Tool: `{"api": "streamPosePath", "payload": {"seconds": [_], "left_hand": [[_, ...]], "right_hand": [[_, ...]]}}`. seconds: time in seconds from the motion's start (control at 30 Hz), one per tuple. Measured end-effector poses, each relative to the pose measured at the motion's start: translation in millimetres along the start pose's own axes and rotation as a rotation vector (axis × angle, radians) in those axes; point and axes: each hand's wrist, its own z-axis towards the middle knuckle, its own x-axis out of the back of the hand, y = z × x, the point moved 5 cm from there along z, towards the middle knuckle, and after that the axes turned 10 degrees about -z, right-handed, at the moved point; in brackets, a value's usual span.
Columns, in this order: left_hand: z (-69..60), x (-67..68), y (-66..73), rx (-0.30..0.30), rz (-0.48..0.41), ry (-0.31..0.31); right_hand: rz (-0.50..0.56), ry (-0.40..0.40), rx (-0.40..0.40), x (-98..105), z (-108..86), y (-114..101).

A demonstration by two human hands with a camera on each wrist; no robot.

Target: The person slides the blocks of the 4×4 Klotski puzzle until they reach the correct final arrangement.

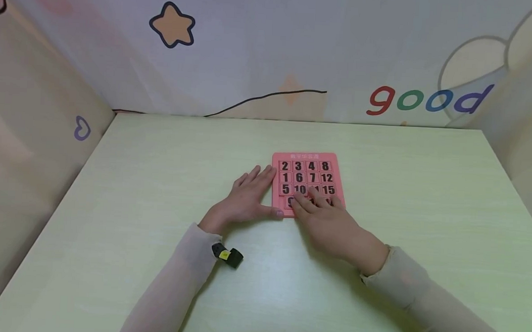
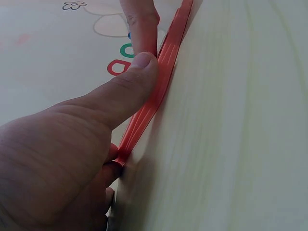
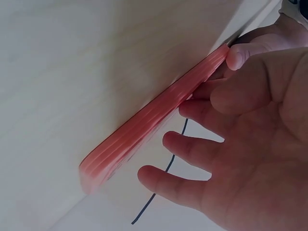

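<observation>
A pink number sliding puzzle (image 1: 309, 178) lies flat on the table, its tiles printed with black numbers. My left hand (image 1: 246, 197) rests along its left edge, fingers stretched out, the thumb against the near left corner. In the left wrist view that thumb (image 2: 137, 77) touches the puzzle's red side (image 2: 166, 67). Over the lower rows reaches my right hand (image 1: 332, 226), its extended fingertips on the bottom tiles. Those fingers partly cover several tiles, while the 9 tile shows in part. The right wrist view shows the right hand's fingers (image 3: 187, 147) spread beside the puzzle's side (image 3: 149, 120).
A pale green table (image 1: 159, 156) spreads around the puzzle. Printed cloth walls (image 1: 262, 42) with a star and the word "good" stand behind it and at both sides. A black band with a small box (image 1: 231, 256) sits at the left wrist.
</observation>
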Motion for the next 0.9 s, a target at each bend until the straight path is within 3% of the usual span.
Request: {"api": "streamPosePath", "payload": {"seconds": [0.23,0.47,0.9], "left_hand": [[-4.2,-1.3,-5.1,0.023,0.017,0.004],[-6.6,-2.5,-5.5,0.024,-0.022,0.012],[0.6,-0.8,0.4,-0.008,-0.018,0.007]], "right_hand": [[0.020,-0.035,0.026,-0.1,9.7,-14.5],[0.006,-0.044,0.041,0.0,11.7,-18.7],[0.004,0.035,-0.003,3.8,-8.6,6.9]]}}
